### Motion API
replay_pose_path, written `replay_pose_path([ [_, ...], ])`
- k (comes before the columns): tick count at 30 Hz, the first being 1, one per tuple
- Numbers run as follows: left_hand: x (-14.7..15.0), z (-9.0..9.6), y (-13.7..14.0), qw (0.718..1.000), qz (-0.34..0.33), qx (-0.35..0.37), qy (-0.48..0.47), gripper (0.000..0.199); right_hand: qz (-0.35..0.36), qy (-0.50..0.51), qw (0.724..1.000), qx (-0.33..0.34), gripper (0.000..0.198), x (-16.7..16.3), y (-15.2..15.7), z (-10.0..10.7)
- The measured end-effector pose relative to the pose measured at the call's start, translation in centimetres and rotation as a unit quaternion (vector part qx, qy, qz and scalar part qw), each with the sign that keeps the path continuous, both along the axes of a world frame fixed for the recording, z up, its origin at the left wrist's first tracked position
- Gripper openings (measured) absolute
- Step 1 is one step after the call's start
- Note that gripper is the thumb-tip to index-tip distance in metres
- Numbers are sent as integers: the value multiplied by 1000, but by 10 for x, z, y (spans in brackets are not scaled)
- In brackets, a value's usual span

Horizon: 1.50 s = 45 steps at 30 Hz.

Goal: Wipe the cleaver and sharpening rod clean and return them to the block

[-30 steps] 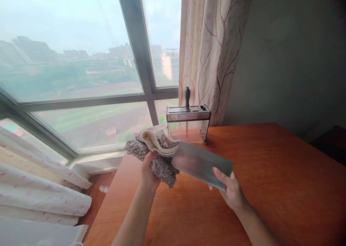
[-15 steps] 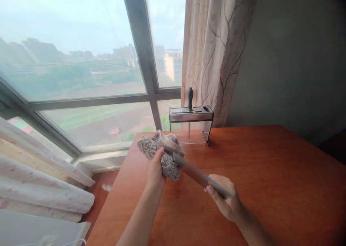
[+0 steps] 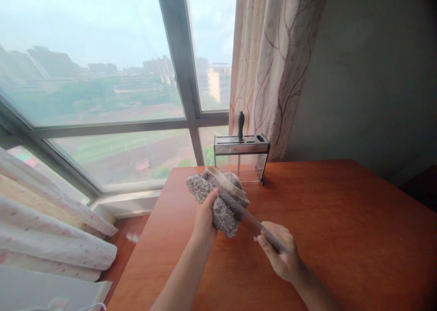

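My left hand [image 3: 206, 217] is closed round a fluffy grey-brown cloth [image 3: 225, 217] with a pale edge. Its thumb lies on top, and the cloth is folded about one end of a long grey knife [image 3: 251, 224]. At the knife's other end, my right hand [image 3: 282, 252] grips it with the thumb along the near side. Motion blurs the blade a little, and its tip is hidden in the cloth. Both hands are above the table. Behind them stands a knife block [image 3: 242, 146] with clear sides, holding a tool with a dark ribbed handle [image 3: 241, 125].
A reddish-brown wooden table [image 3: 334, 220] spreads under the hands. Tall windows [image 3: 112, 129] rise at the left and back. A patterned curtain [image 3: 273, 65] hangs behind the knife block, and a pale curtain [image 3: 51, 238] is at the lower left.
My left hand and the cloth have slid right along the knife, nearer my right hand. My right hand has barely moved, and the knife block stays where it was.
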<state>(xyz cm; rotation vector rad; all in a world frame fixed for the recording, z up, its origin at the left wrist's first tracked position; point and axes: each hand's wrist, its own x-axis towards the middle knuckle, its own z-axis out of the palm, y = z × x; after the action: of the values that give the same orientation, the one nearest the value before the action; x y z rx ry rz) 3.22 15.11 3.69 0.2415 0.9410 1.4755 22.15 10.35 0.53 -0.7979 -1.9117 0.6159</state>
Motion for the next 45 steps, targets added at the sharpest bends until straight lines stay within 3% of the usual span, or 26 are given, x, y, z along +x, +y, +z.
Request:
replay_pose_path([
  [3,-12,4,4,1000,-1,11,5,37,7,-2,1000,12,20,-1,-2,0],
  [9,-28,9,12,995,81,52,27,30,23,-15,1000,9,22,-2,-6,1],
  [21,5,-2,-2,999,-25,-10,-39,42,-24,26,999,20,17,-3,-2,-3],
  [29,23,0,-12,988,-126,-7,-87,42,-122,139,976,-118,26,2,3,-12],
  [35,-3,7,1,995,16,51,-85,39,-161,264,927,-212,28,1,3,-13],
  [40,-31,9,13,977,170,131,14,40,-133,264,931,-213,30,7,4,-13],
  [43,-42,5,12,941,227,159,195,42,-132,253,935,-210,30,9,7,-17],
  [45,-44,0,9,906,190,150,347,36,-136,242,937,-212,29,9,8,-21],
])
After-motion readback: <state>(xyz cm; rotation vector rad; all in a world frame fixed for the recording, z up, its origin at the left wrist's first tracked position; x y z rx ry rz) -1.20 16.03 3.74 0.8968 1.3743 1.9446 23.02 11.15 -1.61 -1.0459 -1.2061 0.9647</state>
